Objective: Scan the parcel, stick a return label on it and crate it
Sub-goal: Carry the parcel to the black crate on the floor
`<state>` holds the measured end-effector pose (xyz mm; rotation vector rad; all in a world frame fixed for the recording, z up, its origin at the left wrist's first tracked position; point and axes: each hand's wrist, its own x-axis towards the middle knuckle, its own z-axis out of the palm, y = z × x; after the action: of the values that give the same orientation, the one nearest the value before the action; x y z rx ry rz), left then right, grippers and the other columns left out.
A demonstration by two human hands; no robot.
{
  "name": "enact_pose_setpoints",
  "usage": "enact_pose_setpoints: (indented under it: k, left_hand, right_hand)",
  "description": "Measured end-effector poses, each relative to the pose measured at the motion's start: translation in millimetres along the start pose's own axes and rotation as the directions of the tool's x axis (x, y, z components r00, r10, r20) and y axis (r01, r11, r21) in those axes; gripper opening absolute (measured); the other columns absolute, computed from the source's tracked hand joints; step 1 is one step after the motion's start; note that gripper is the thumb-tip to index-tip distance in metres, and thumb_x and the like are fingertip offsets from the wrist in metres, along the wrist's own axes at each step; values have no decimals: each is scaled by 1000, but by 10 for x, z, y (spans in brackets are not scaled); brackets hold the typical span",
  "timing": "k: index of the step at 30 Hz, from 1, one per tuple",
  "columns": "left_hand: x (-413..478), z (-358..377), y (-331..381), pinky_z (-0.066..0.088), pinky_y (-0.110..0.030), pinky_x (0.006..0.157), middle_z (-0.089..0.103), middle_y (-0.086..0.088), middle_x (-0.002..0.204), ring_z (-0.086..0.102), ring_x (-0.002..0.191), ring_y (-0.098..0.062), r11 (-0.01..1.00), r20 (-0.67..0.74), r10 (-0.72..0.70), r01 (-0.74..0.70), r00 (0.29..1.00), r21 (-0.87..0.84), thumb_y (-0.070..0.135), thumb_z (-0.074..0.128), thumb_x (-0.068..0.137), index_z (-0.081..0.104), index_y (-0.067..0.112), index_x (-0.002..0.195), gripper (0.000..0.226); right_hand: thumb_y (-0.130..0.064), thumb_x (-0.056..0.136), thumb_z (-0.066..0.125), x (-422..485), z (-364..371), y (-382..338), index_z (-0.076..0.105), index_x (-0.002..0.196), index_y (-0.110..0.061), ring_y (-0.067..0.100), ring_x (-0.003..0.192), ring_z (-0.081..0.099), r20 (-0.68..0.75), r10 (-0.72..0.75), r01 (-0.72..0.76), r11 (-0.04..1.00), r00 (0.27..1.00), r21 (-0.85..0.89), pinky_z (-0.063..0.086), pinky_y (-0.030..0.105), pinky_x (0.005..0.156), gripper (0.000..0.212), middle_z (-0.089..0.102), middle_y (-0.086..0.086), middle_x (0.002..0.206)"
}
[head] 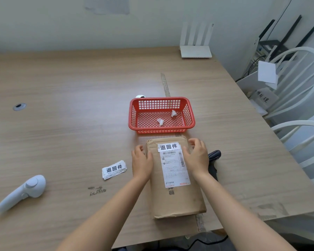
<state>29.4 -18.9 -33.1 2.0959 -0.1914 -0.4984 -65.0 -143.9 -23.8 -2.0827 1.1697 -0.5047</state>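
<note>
Parcel [176, 180] lies flat on the worktop [71, 124], lower middle of frame, long axis running away toward the red crate [161, 115] just beyond it (return label [168, 146] already on). Left hand [141, 160] and right hand [198, 156] bracket its far end, fingers loosely spread, not clamped yet.

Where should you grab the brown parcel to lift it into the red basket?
Probably by its two long side edges, one hand from each side. The parcel lies flat and is wide, so one hand wouldn't span it. The left hand and right hand already sit at those edges near the basket.
</note>
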Motion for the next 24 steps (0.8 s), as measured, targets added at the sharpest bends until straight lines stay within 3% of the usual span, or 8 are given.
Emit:
enact_pose_setpoints:
  k: [6, 10, 12, 16, 19, 22, 24]
  left_hand:
    - [-451, -58, -348, 34, -43, 112, 35, -10, 148, 40, 132, -25, 941, 212, -246, 285, 946, -181, 35, 48, 90, 24, 9, 142, 63]
    - [-761, -88, -500, 43, -42, 106, 50, -4, 140, 53, 121, -20, 934, 396, -109, 230, 912, -272, 25, 53, 90, 32, 20, 140, 54]
    - [-821, -118, -514, 46, -38, 102, 56, -1, 133, 57, 116, -17, 933, 416, -75, 212, 906, -292, 23, 53, 90, 34, 23, 139, 53]
    - [-797, -253, -417, 49, -35, 96, 59, 3, 126, 58, 111, -11, 918, 425, 3, 166, 905, -360, 26, 56, 88, 35, 30, 138, 54]
    - [-738, -394, -239, 52, -34, 93, 60, 7, 126, 60, 112, -13, 912, 443, 100, 96, 891, -399, 36, 62, 75, 40, 42, 129, 59]
    - [-662, -497, -57, 56, -22, 81, 61, 15, 120, 62, 105, -3, 910, 470, 203, 12, 859, -415, 35, 62, 71, 40, 58, 113, 53]
    - [-619, -540, 48, 57, -21, 78, 63, 12, 121, 64, 105, -7, 911, 491, 265, -48, 830, -410, 35, 61, 72, 41, 53, 123, 57]
  right_hand:
    - [-23, 83, 60, -480, -172, 240, 46, 123, -10, 21, 115, 51, 238, 192, -237, 955, 952, 178, 41, 30, 90, 45, 54, 8, 126]
    - [-23, 80, 63, -754, -210, 353, 45, 128, -18, 18, 114, 52, 300, 238, -306, 929, 924, 207, 42, 32, 96, 51, 56, 5, 126]
    - [-24, 78, 64, -838, -242, 337, 45, 128, -21, 17, 114, 52, 303, 234, -306, 927, 924, 216, 43, 37, 99, 53, 56, 5, 127]
    - [-23, 79, 65, -935, -366, 198, 45, 128, -26, 9, 111, 49, 264, 152, -232, 924, 952, 304, 41, 29, 96, 53, 53, -2, 127]
    - [-24, 78, 67, -969, -495, 61, 45, 126, -28, 10, 115, 50, 237, 102, -184, 914, 966, 360, 42, 29, 95, 53, 53, -3, 128]
    - [-22, 79, 67, -1010, -641, -72, 45, 126, -26, 12, 116, 51, 196, 93, -167, 898, 976, 406, 45, 36, 100, 52, 55, -4, 128]
    - [-22, 80, 66, -1046, -727, -135, 44, 128, -25, 14, 116, 52, 149, 96, -151, 894, 984, 421, 45, 41, 101, 53, 56, -4, 127]
